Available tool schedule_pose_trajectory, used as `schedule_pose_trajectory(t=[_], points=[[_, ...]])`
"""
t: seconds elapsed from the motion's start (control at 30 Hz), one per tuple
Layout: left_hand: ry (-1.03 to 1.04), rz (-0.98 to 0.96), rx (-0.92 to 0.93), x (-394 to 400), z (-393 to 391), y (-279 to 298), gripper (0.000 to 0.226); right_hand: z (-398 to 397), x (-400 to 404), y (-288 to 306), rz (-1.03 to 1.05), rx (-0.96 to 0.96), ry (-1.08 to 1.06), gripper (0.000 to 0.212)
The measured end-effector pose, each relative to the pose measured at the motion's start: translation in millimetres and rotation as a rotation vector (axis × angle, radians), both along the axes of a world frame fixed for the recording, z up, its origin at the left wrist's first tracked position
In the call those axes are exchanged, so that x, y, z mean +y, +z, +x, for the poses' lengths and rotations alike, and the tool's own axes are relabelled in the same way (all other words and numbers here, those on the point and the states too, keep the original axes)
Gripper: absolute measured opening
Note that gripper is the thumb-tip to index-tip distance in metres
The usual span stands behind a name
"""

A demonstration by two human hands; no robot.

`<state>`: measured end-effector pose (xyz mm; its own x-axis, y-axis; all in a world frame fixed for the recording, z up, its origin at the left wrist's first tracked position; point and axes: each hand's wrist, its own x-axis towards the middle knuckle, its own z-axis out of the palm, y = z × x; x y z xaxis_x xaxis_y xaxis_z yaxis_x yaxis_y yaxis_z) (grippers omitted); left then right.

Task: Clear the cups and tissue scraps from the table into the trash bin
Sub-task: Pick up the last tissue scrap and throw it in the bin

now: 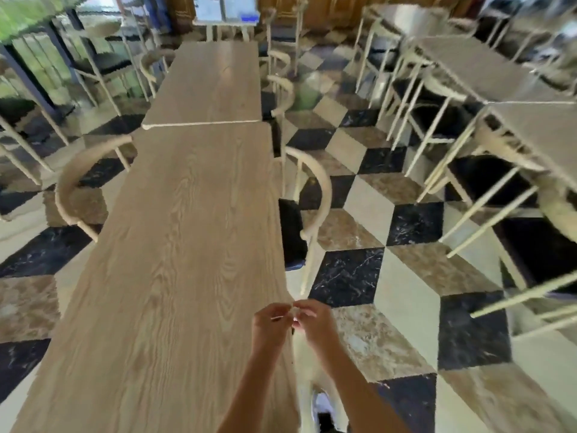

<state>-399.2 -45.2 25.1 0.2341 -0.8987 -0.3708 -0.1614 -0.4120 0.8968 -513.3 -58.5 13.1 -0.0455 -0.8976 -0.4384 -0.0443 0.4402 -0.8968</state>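
A long wooden table (pixel 175 245) stretches away from me; I see no cups on its top. My left hand (pixel 270 326) and my right hand (pixel 312 323) meet over the table's near right edge. Between their fingertips they pinch small white tissue scraps (pixel 295 311). The scraps are tiny and partly hidden by the fingers. No trash bin is in view.
A second wooden table (pixel 212 79) butts against the far end. Cream chairs stand on both sides, one (pixel 312 195) at the right edge and one (pixel 78 182) at the left. More tables and chairs (pixel 499 120) fill the right. The floor is checkered tile.
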Motion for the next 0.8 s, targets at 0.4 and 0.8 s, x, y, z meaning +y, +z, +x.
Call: schedule_pose_trajectory(t=[0.4, 0.8], points=[[-0.746, -0.011, 0.195, 98, -283, 40, 0.026, -263, 189, 42, -0.117, 0.279, -0.719, 0.022], [-1.362, -0.020, 0.223, 404, -563, 36, 0.016, -481, 531, 53, -0.061, 0.337, -1.325, 0.020]])
